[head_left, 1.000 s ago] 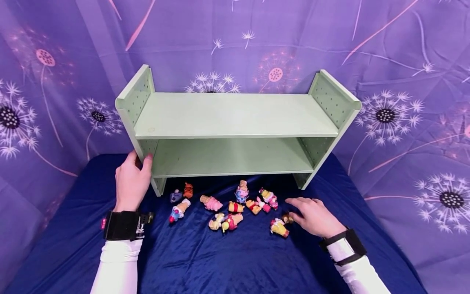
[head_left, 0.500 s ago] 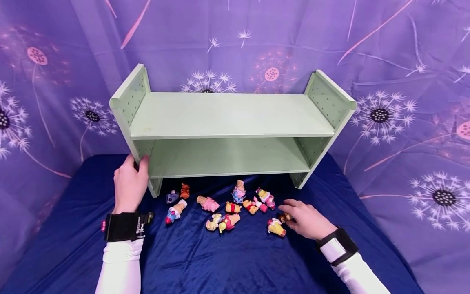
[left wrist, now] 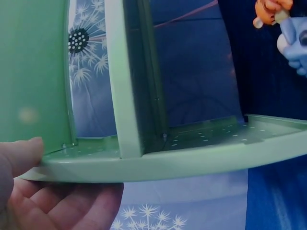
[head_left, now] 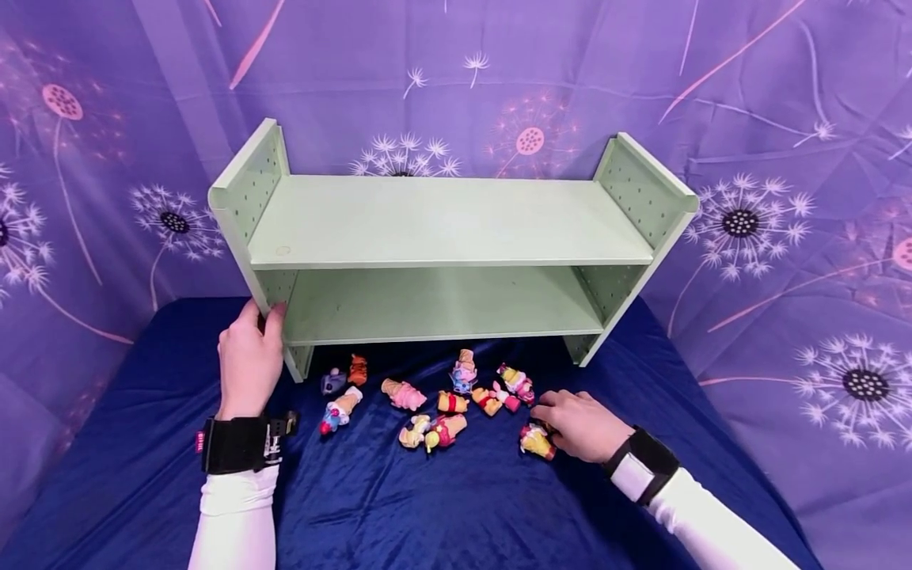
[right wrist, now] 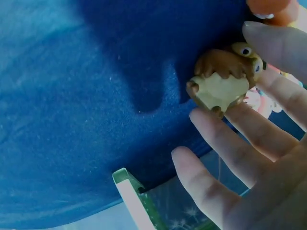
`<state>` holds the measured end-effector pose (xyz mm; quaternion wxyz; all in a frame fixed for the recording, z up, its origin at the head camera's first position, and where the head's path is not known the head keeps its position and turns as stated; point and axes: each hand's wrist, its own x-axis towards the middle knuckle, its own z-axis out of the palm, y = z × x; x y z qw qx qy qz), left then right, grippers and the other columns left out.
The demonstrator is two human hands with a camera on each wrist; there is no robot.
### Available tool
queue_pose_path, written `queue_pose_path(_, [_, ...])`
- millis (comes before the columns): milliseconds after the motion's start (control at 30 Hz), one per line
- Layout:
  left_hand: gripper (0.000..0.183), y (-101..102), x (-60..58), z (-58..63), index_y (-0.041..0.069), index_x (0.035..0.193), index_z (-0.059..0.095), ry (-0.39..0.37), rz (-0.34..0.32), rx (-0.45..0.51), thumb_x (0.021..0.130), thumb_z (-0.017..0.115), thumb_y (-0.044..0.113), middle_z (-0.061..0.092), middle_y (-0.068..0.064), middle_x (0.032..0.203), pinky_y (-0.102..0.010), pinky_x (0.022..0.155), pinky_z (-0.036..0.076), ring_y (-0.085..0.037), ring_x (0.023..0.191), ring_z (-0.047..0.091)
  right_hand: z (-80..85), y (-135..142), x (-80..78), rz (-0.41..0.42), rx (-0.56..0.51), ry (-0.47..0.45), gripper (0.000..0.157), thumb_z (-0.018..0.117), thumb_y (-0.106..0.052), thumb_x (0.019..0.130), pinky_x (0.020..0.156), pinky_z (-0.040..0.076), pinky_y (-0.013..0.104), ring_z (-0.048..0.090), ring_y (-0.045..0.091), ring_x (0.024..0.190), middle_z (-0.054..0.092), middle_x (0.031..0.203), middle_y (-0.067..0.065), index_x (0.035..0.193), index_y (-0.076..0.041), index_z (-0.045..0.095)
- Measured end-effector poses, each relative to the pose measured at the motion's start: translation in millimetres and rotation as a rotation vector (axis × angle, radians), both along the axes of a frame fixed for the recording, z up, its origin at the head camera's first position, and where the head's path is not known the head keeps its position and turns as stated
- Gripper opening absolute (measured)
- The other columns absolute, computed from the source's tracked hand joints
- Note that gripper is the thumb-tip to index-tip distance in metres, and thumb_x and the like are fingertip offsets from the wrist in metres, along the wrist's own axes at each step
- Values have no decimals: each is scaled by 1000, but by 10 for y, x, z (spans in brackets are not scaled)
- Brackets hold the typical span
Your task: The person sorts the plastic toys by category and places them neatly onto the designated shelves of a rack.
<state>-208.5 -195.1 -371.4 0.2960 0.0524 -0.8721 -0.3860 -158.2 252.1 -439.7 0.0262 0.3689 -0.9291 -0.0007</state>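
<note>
My left hand (head_left: 248, 360) grips the left side panel of a pale green two-tier shelf (head_left: 449, 222). In the left wrist view the thumb lies on one face of the panel and the fingers on the other. My right hand (head_left: 584, 426) is low over the cloth at the right end of a scatter of small figurines. Its thumb and fingers are around a brown owl figurine (right wrist: 222, 79), mostly covered by the hand in the head view. Touching distance from it lies a yellow and red figurine (head_left: 537, 442).
Several figurines lie before the shelf, among them an ice-cream-cone figurine (head_left: 340, 410), a pink cone figurine (head_left: 403, 394), an orange figurine (head_left: 359, 369) and a red-shirted yellow bear (head_left: 452, 402). Dark blue cloth (head_left: 399, 522) covers the table; a purple dandelion-print curtain (head_left: 456, 71) hangs behind.
My right hand has moved left and down onto the owl figurine, its fingers drawing in around it. The left hand stays on the shelf's side panel. The head view has shifted slightly.
</note>
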Motion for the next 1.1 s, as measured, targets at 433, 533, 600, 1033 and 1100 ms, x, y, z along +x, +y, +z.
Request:
queue_pose_path(433, [28,27,-15,-64,11,94,57,23,8,0,88,49,37,61,-18,88,-53,69,34,-44,84,54,-20,-39,-28,13,92,51,27,71,-11,54,52,35,35,51,16,69,45,69,-6,76,-21,57])
queue_pose_path(533, [27,22,-14,-62,11,94,57,27,12,1,88,49,36,61,-18,89,-53,70,34,-43,84,54,-24,-69,-30,16,95,63,25,71,-11,57,52,35,35,51,17,68,45,69,-5,75,-20,56])
queue_pose_path(600, [27,32,-18,-76,11,95,56,19,8,4,88,49,36,60,-17,90,-53,70,34,-43,84,54,-27,-69,-15,14,101,66,22,70,-12,60,50,35,35,51,16,66,45,69,-5,73,-20,56])
queue_pose_path(1033, [26,11,-29,-97,13,98,56,37,1,2,87,50,37,61,-12,93,-51,71,36,-39,85,55,7,-34,-34,61,81,20,28,72,-7,53,48,40,33,51,18,59,46,67,-3,71,-18,53])
queue_pose_path(1100, [28,-16,-23,-92,13,99,56,37,1,-1,87,50,37,61,-12,94,-51,71,35,-39,86,55,5,-46,-45,61,83,8,29,72,-7,53,49,41,34,51,18,60,47,68,-2,71,-18,53])
